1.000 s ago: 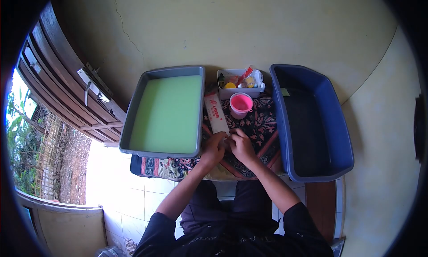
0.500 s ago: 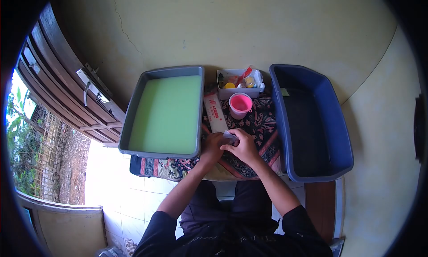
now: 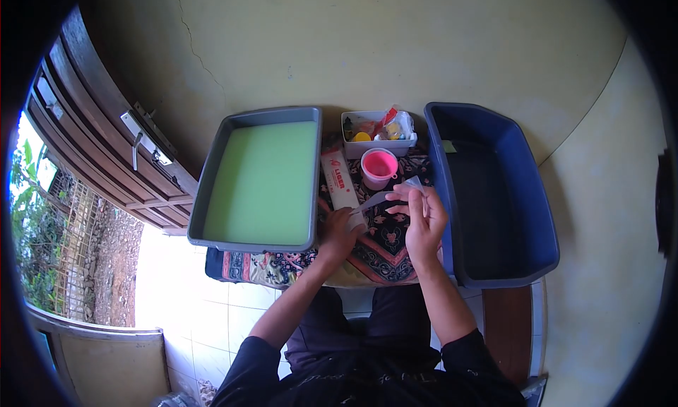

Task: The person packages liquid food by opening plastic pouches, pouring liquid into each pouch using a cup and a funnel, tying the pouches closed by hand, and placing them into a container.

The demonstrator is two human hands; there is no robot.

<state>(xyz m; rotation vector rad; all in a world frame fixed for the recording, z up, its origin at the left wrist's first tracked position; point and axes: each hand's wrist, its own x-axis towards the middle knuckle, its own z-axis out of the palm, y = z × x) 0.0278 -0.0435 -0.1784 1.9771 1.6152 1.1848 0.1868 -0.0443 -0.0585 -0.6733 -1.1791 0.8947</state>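
A thin, see-through plastic strip [image 3: 374, 201] stretches between my two hands above the patterned cloth. My left hand [image 3: 337, 236] is closed around its lower left end, where something small and whitish shows at the fingertips. With several fingers bent and partly apart, my right hand [image 3: 426, 220] has the upper right end, and clear film shows by its fingertips. Just beyond my left hand lies a white packet [image 3: 339, 181] with red "LIGER" lettering. A pink cup [image 3: 379, 168] stands past the strip, between the hands.
A grey tray [image 3: 318, 167] of pale green liquid stands at left. At right is a deep dark blue tub [image 3: 534, 195] with a small pale green piece inside. Behind the cup, a white box [image 3: 381, 148] holds small coloured items. The patterned cloth [image 3: 385, 255] covers the table.
My hands were close together over the cloth. The right hand has moved right and turned, and the clear strip now spans the gap. My left hand has barely moved.
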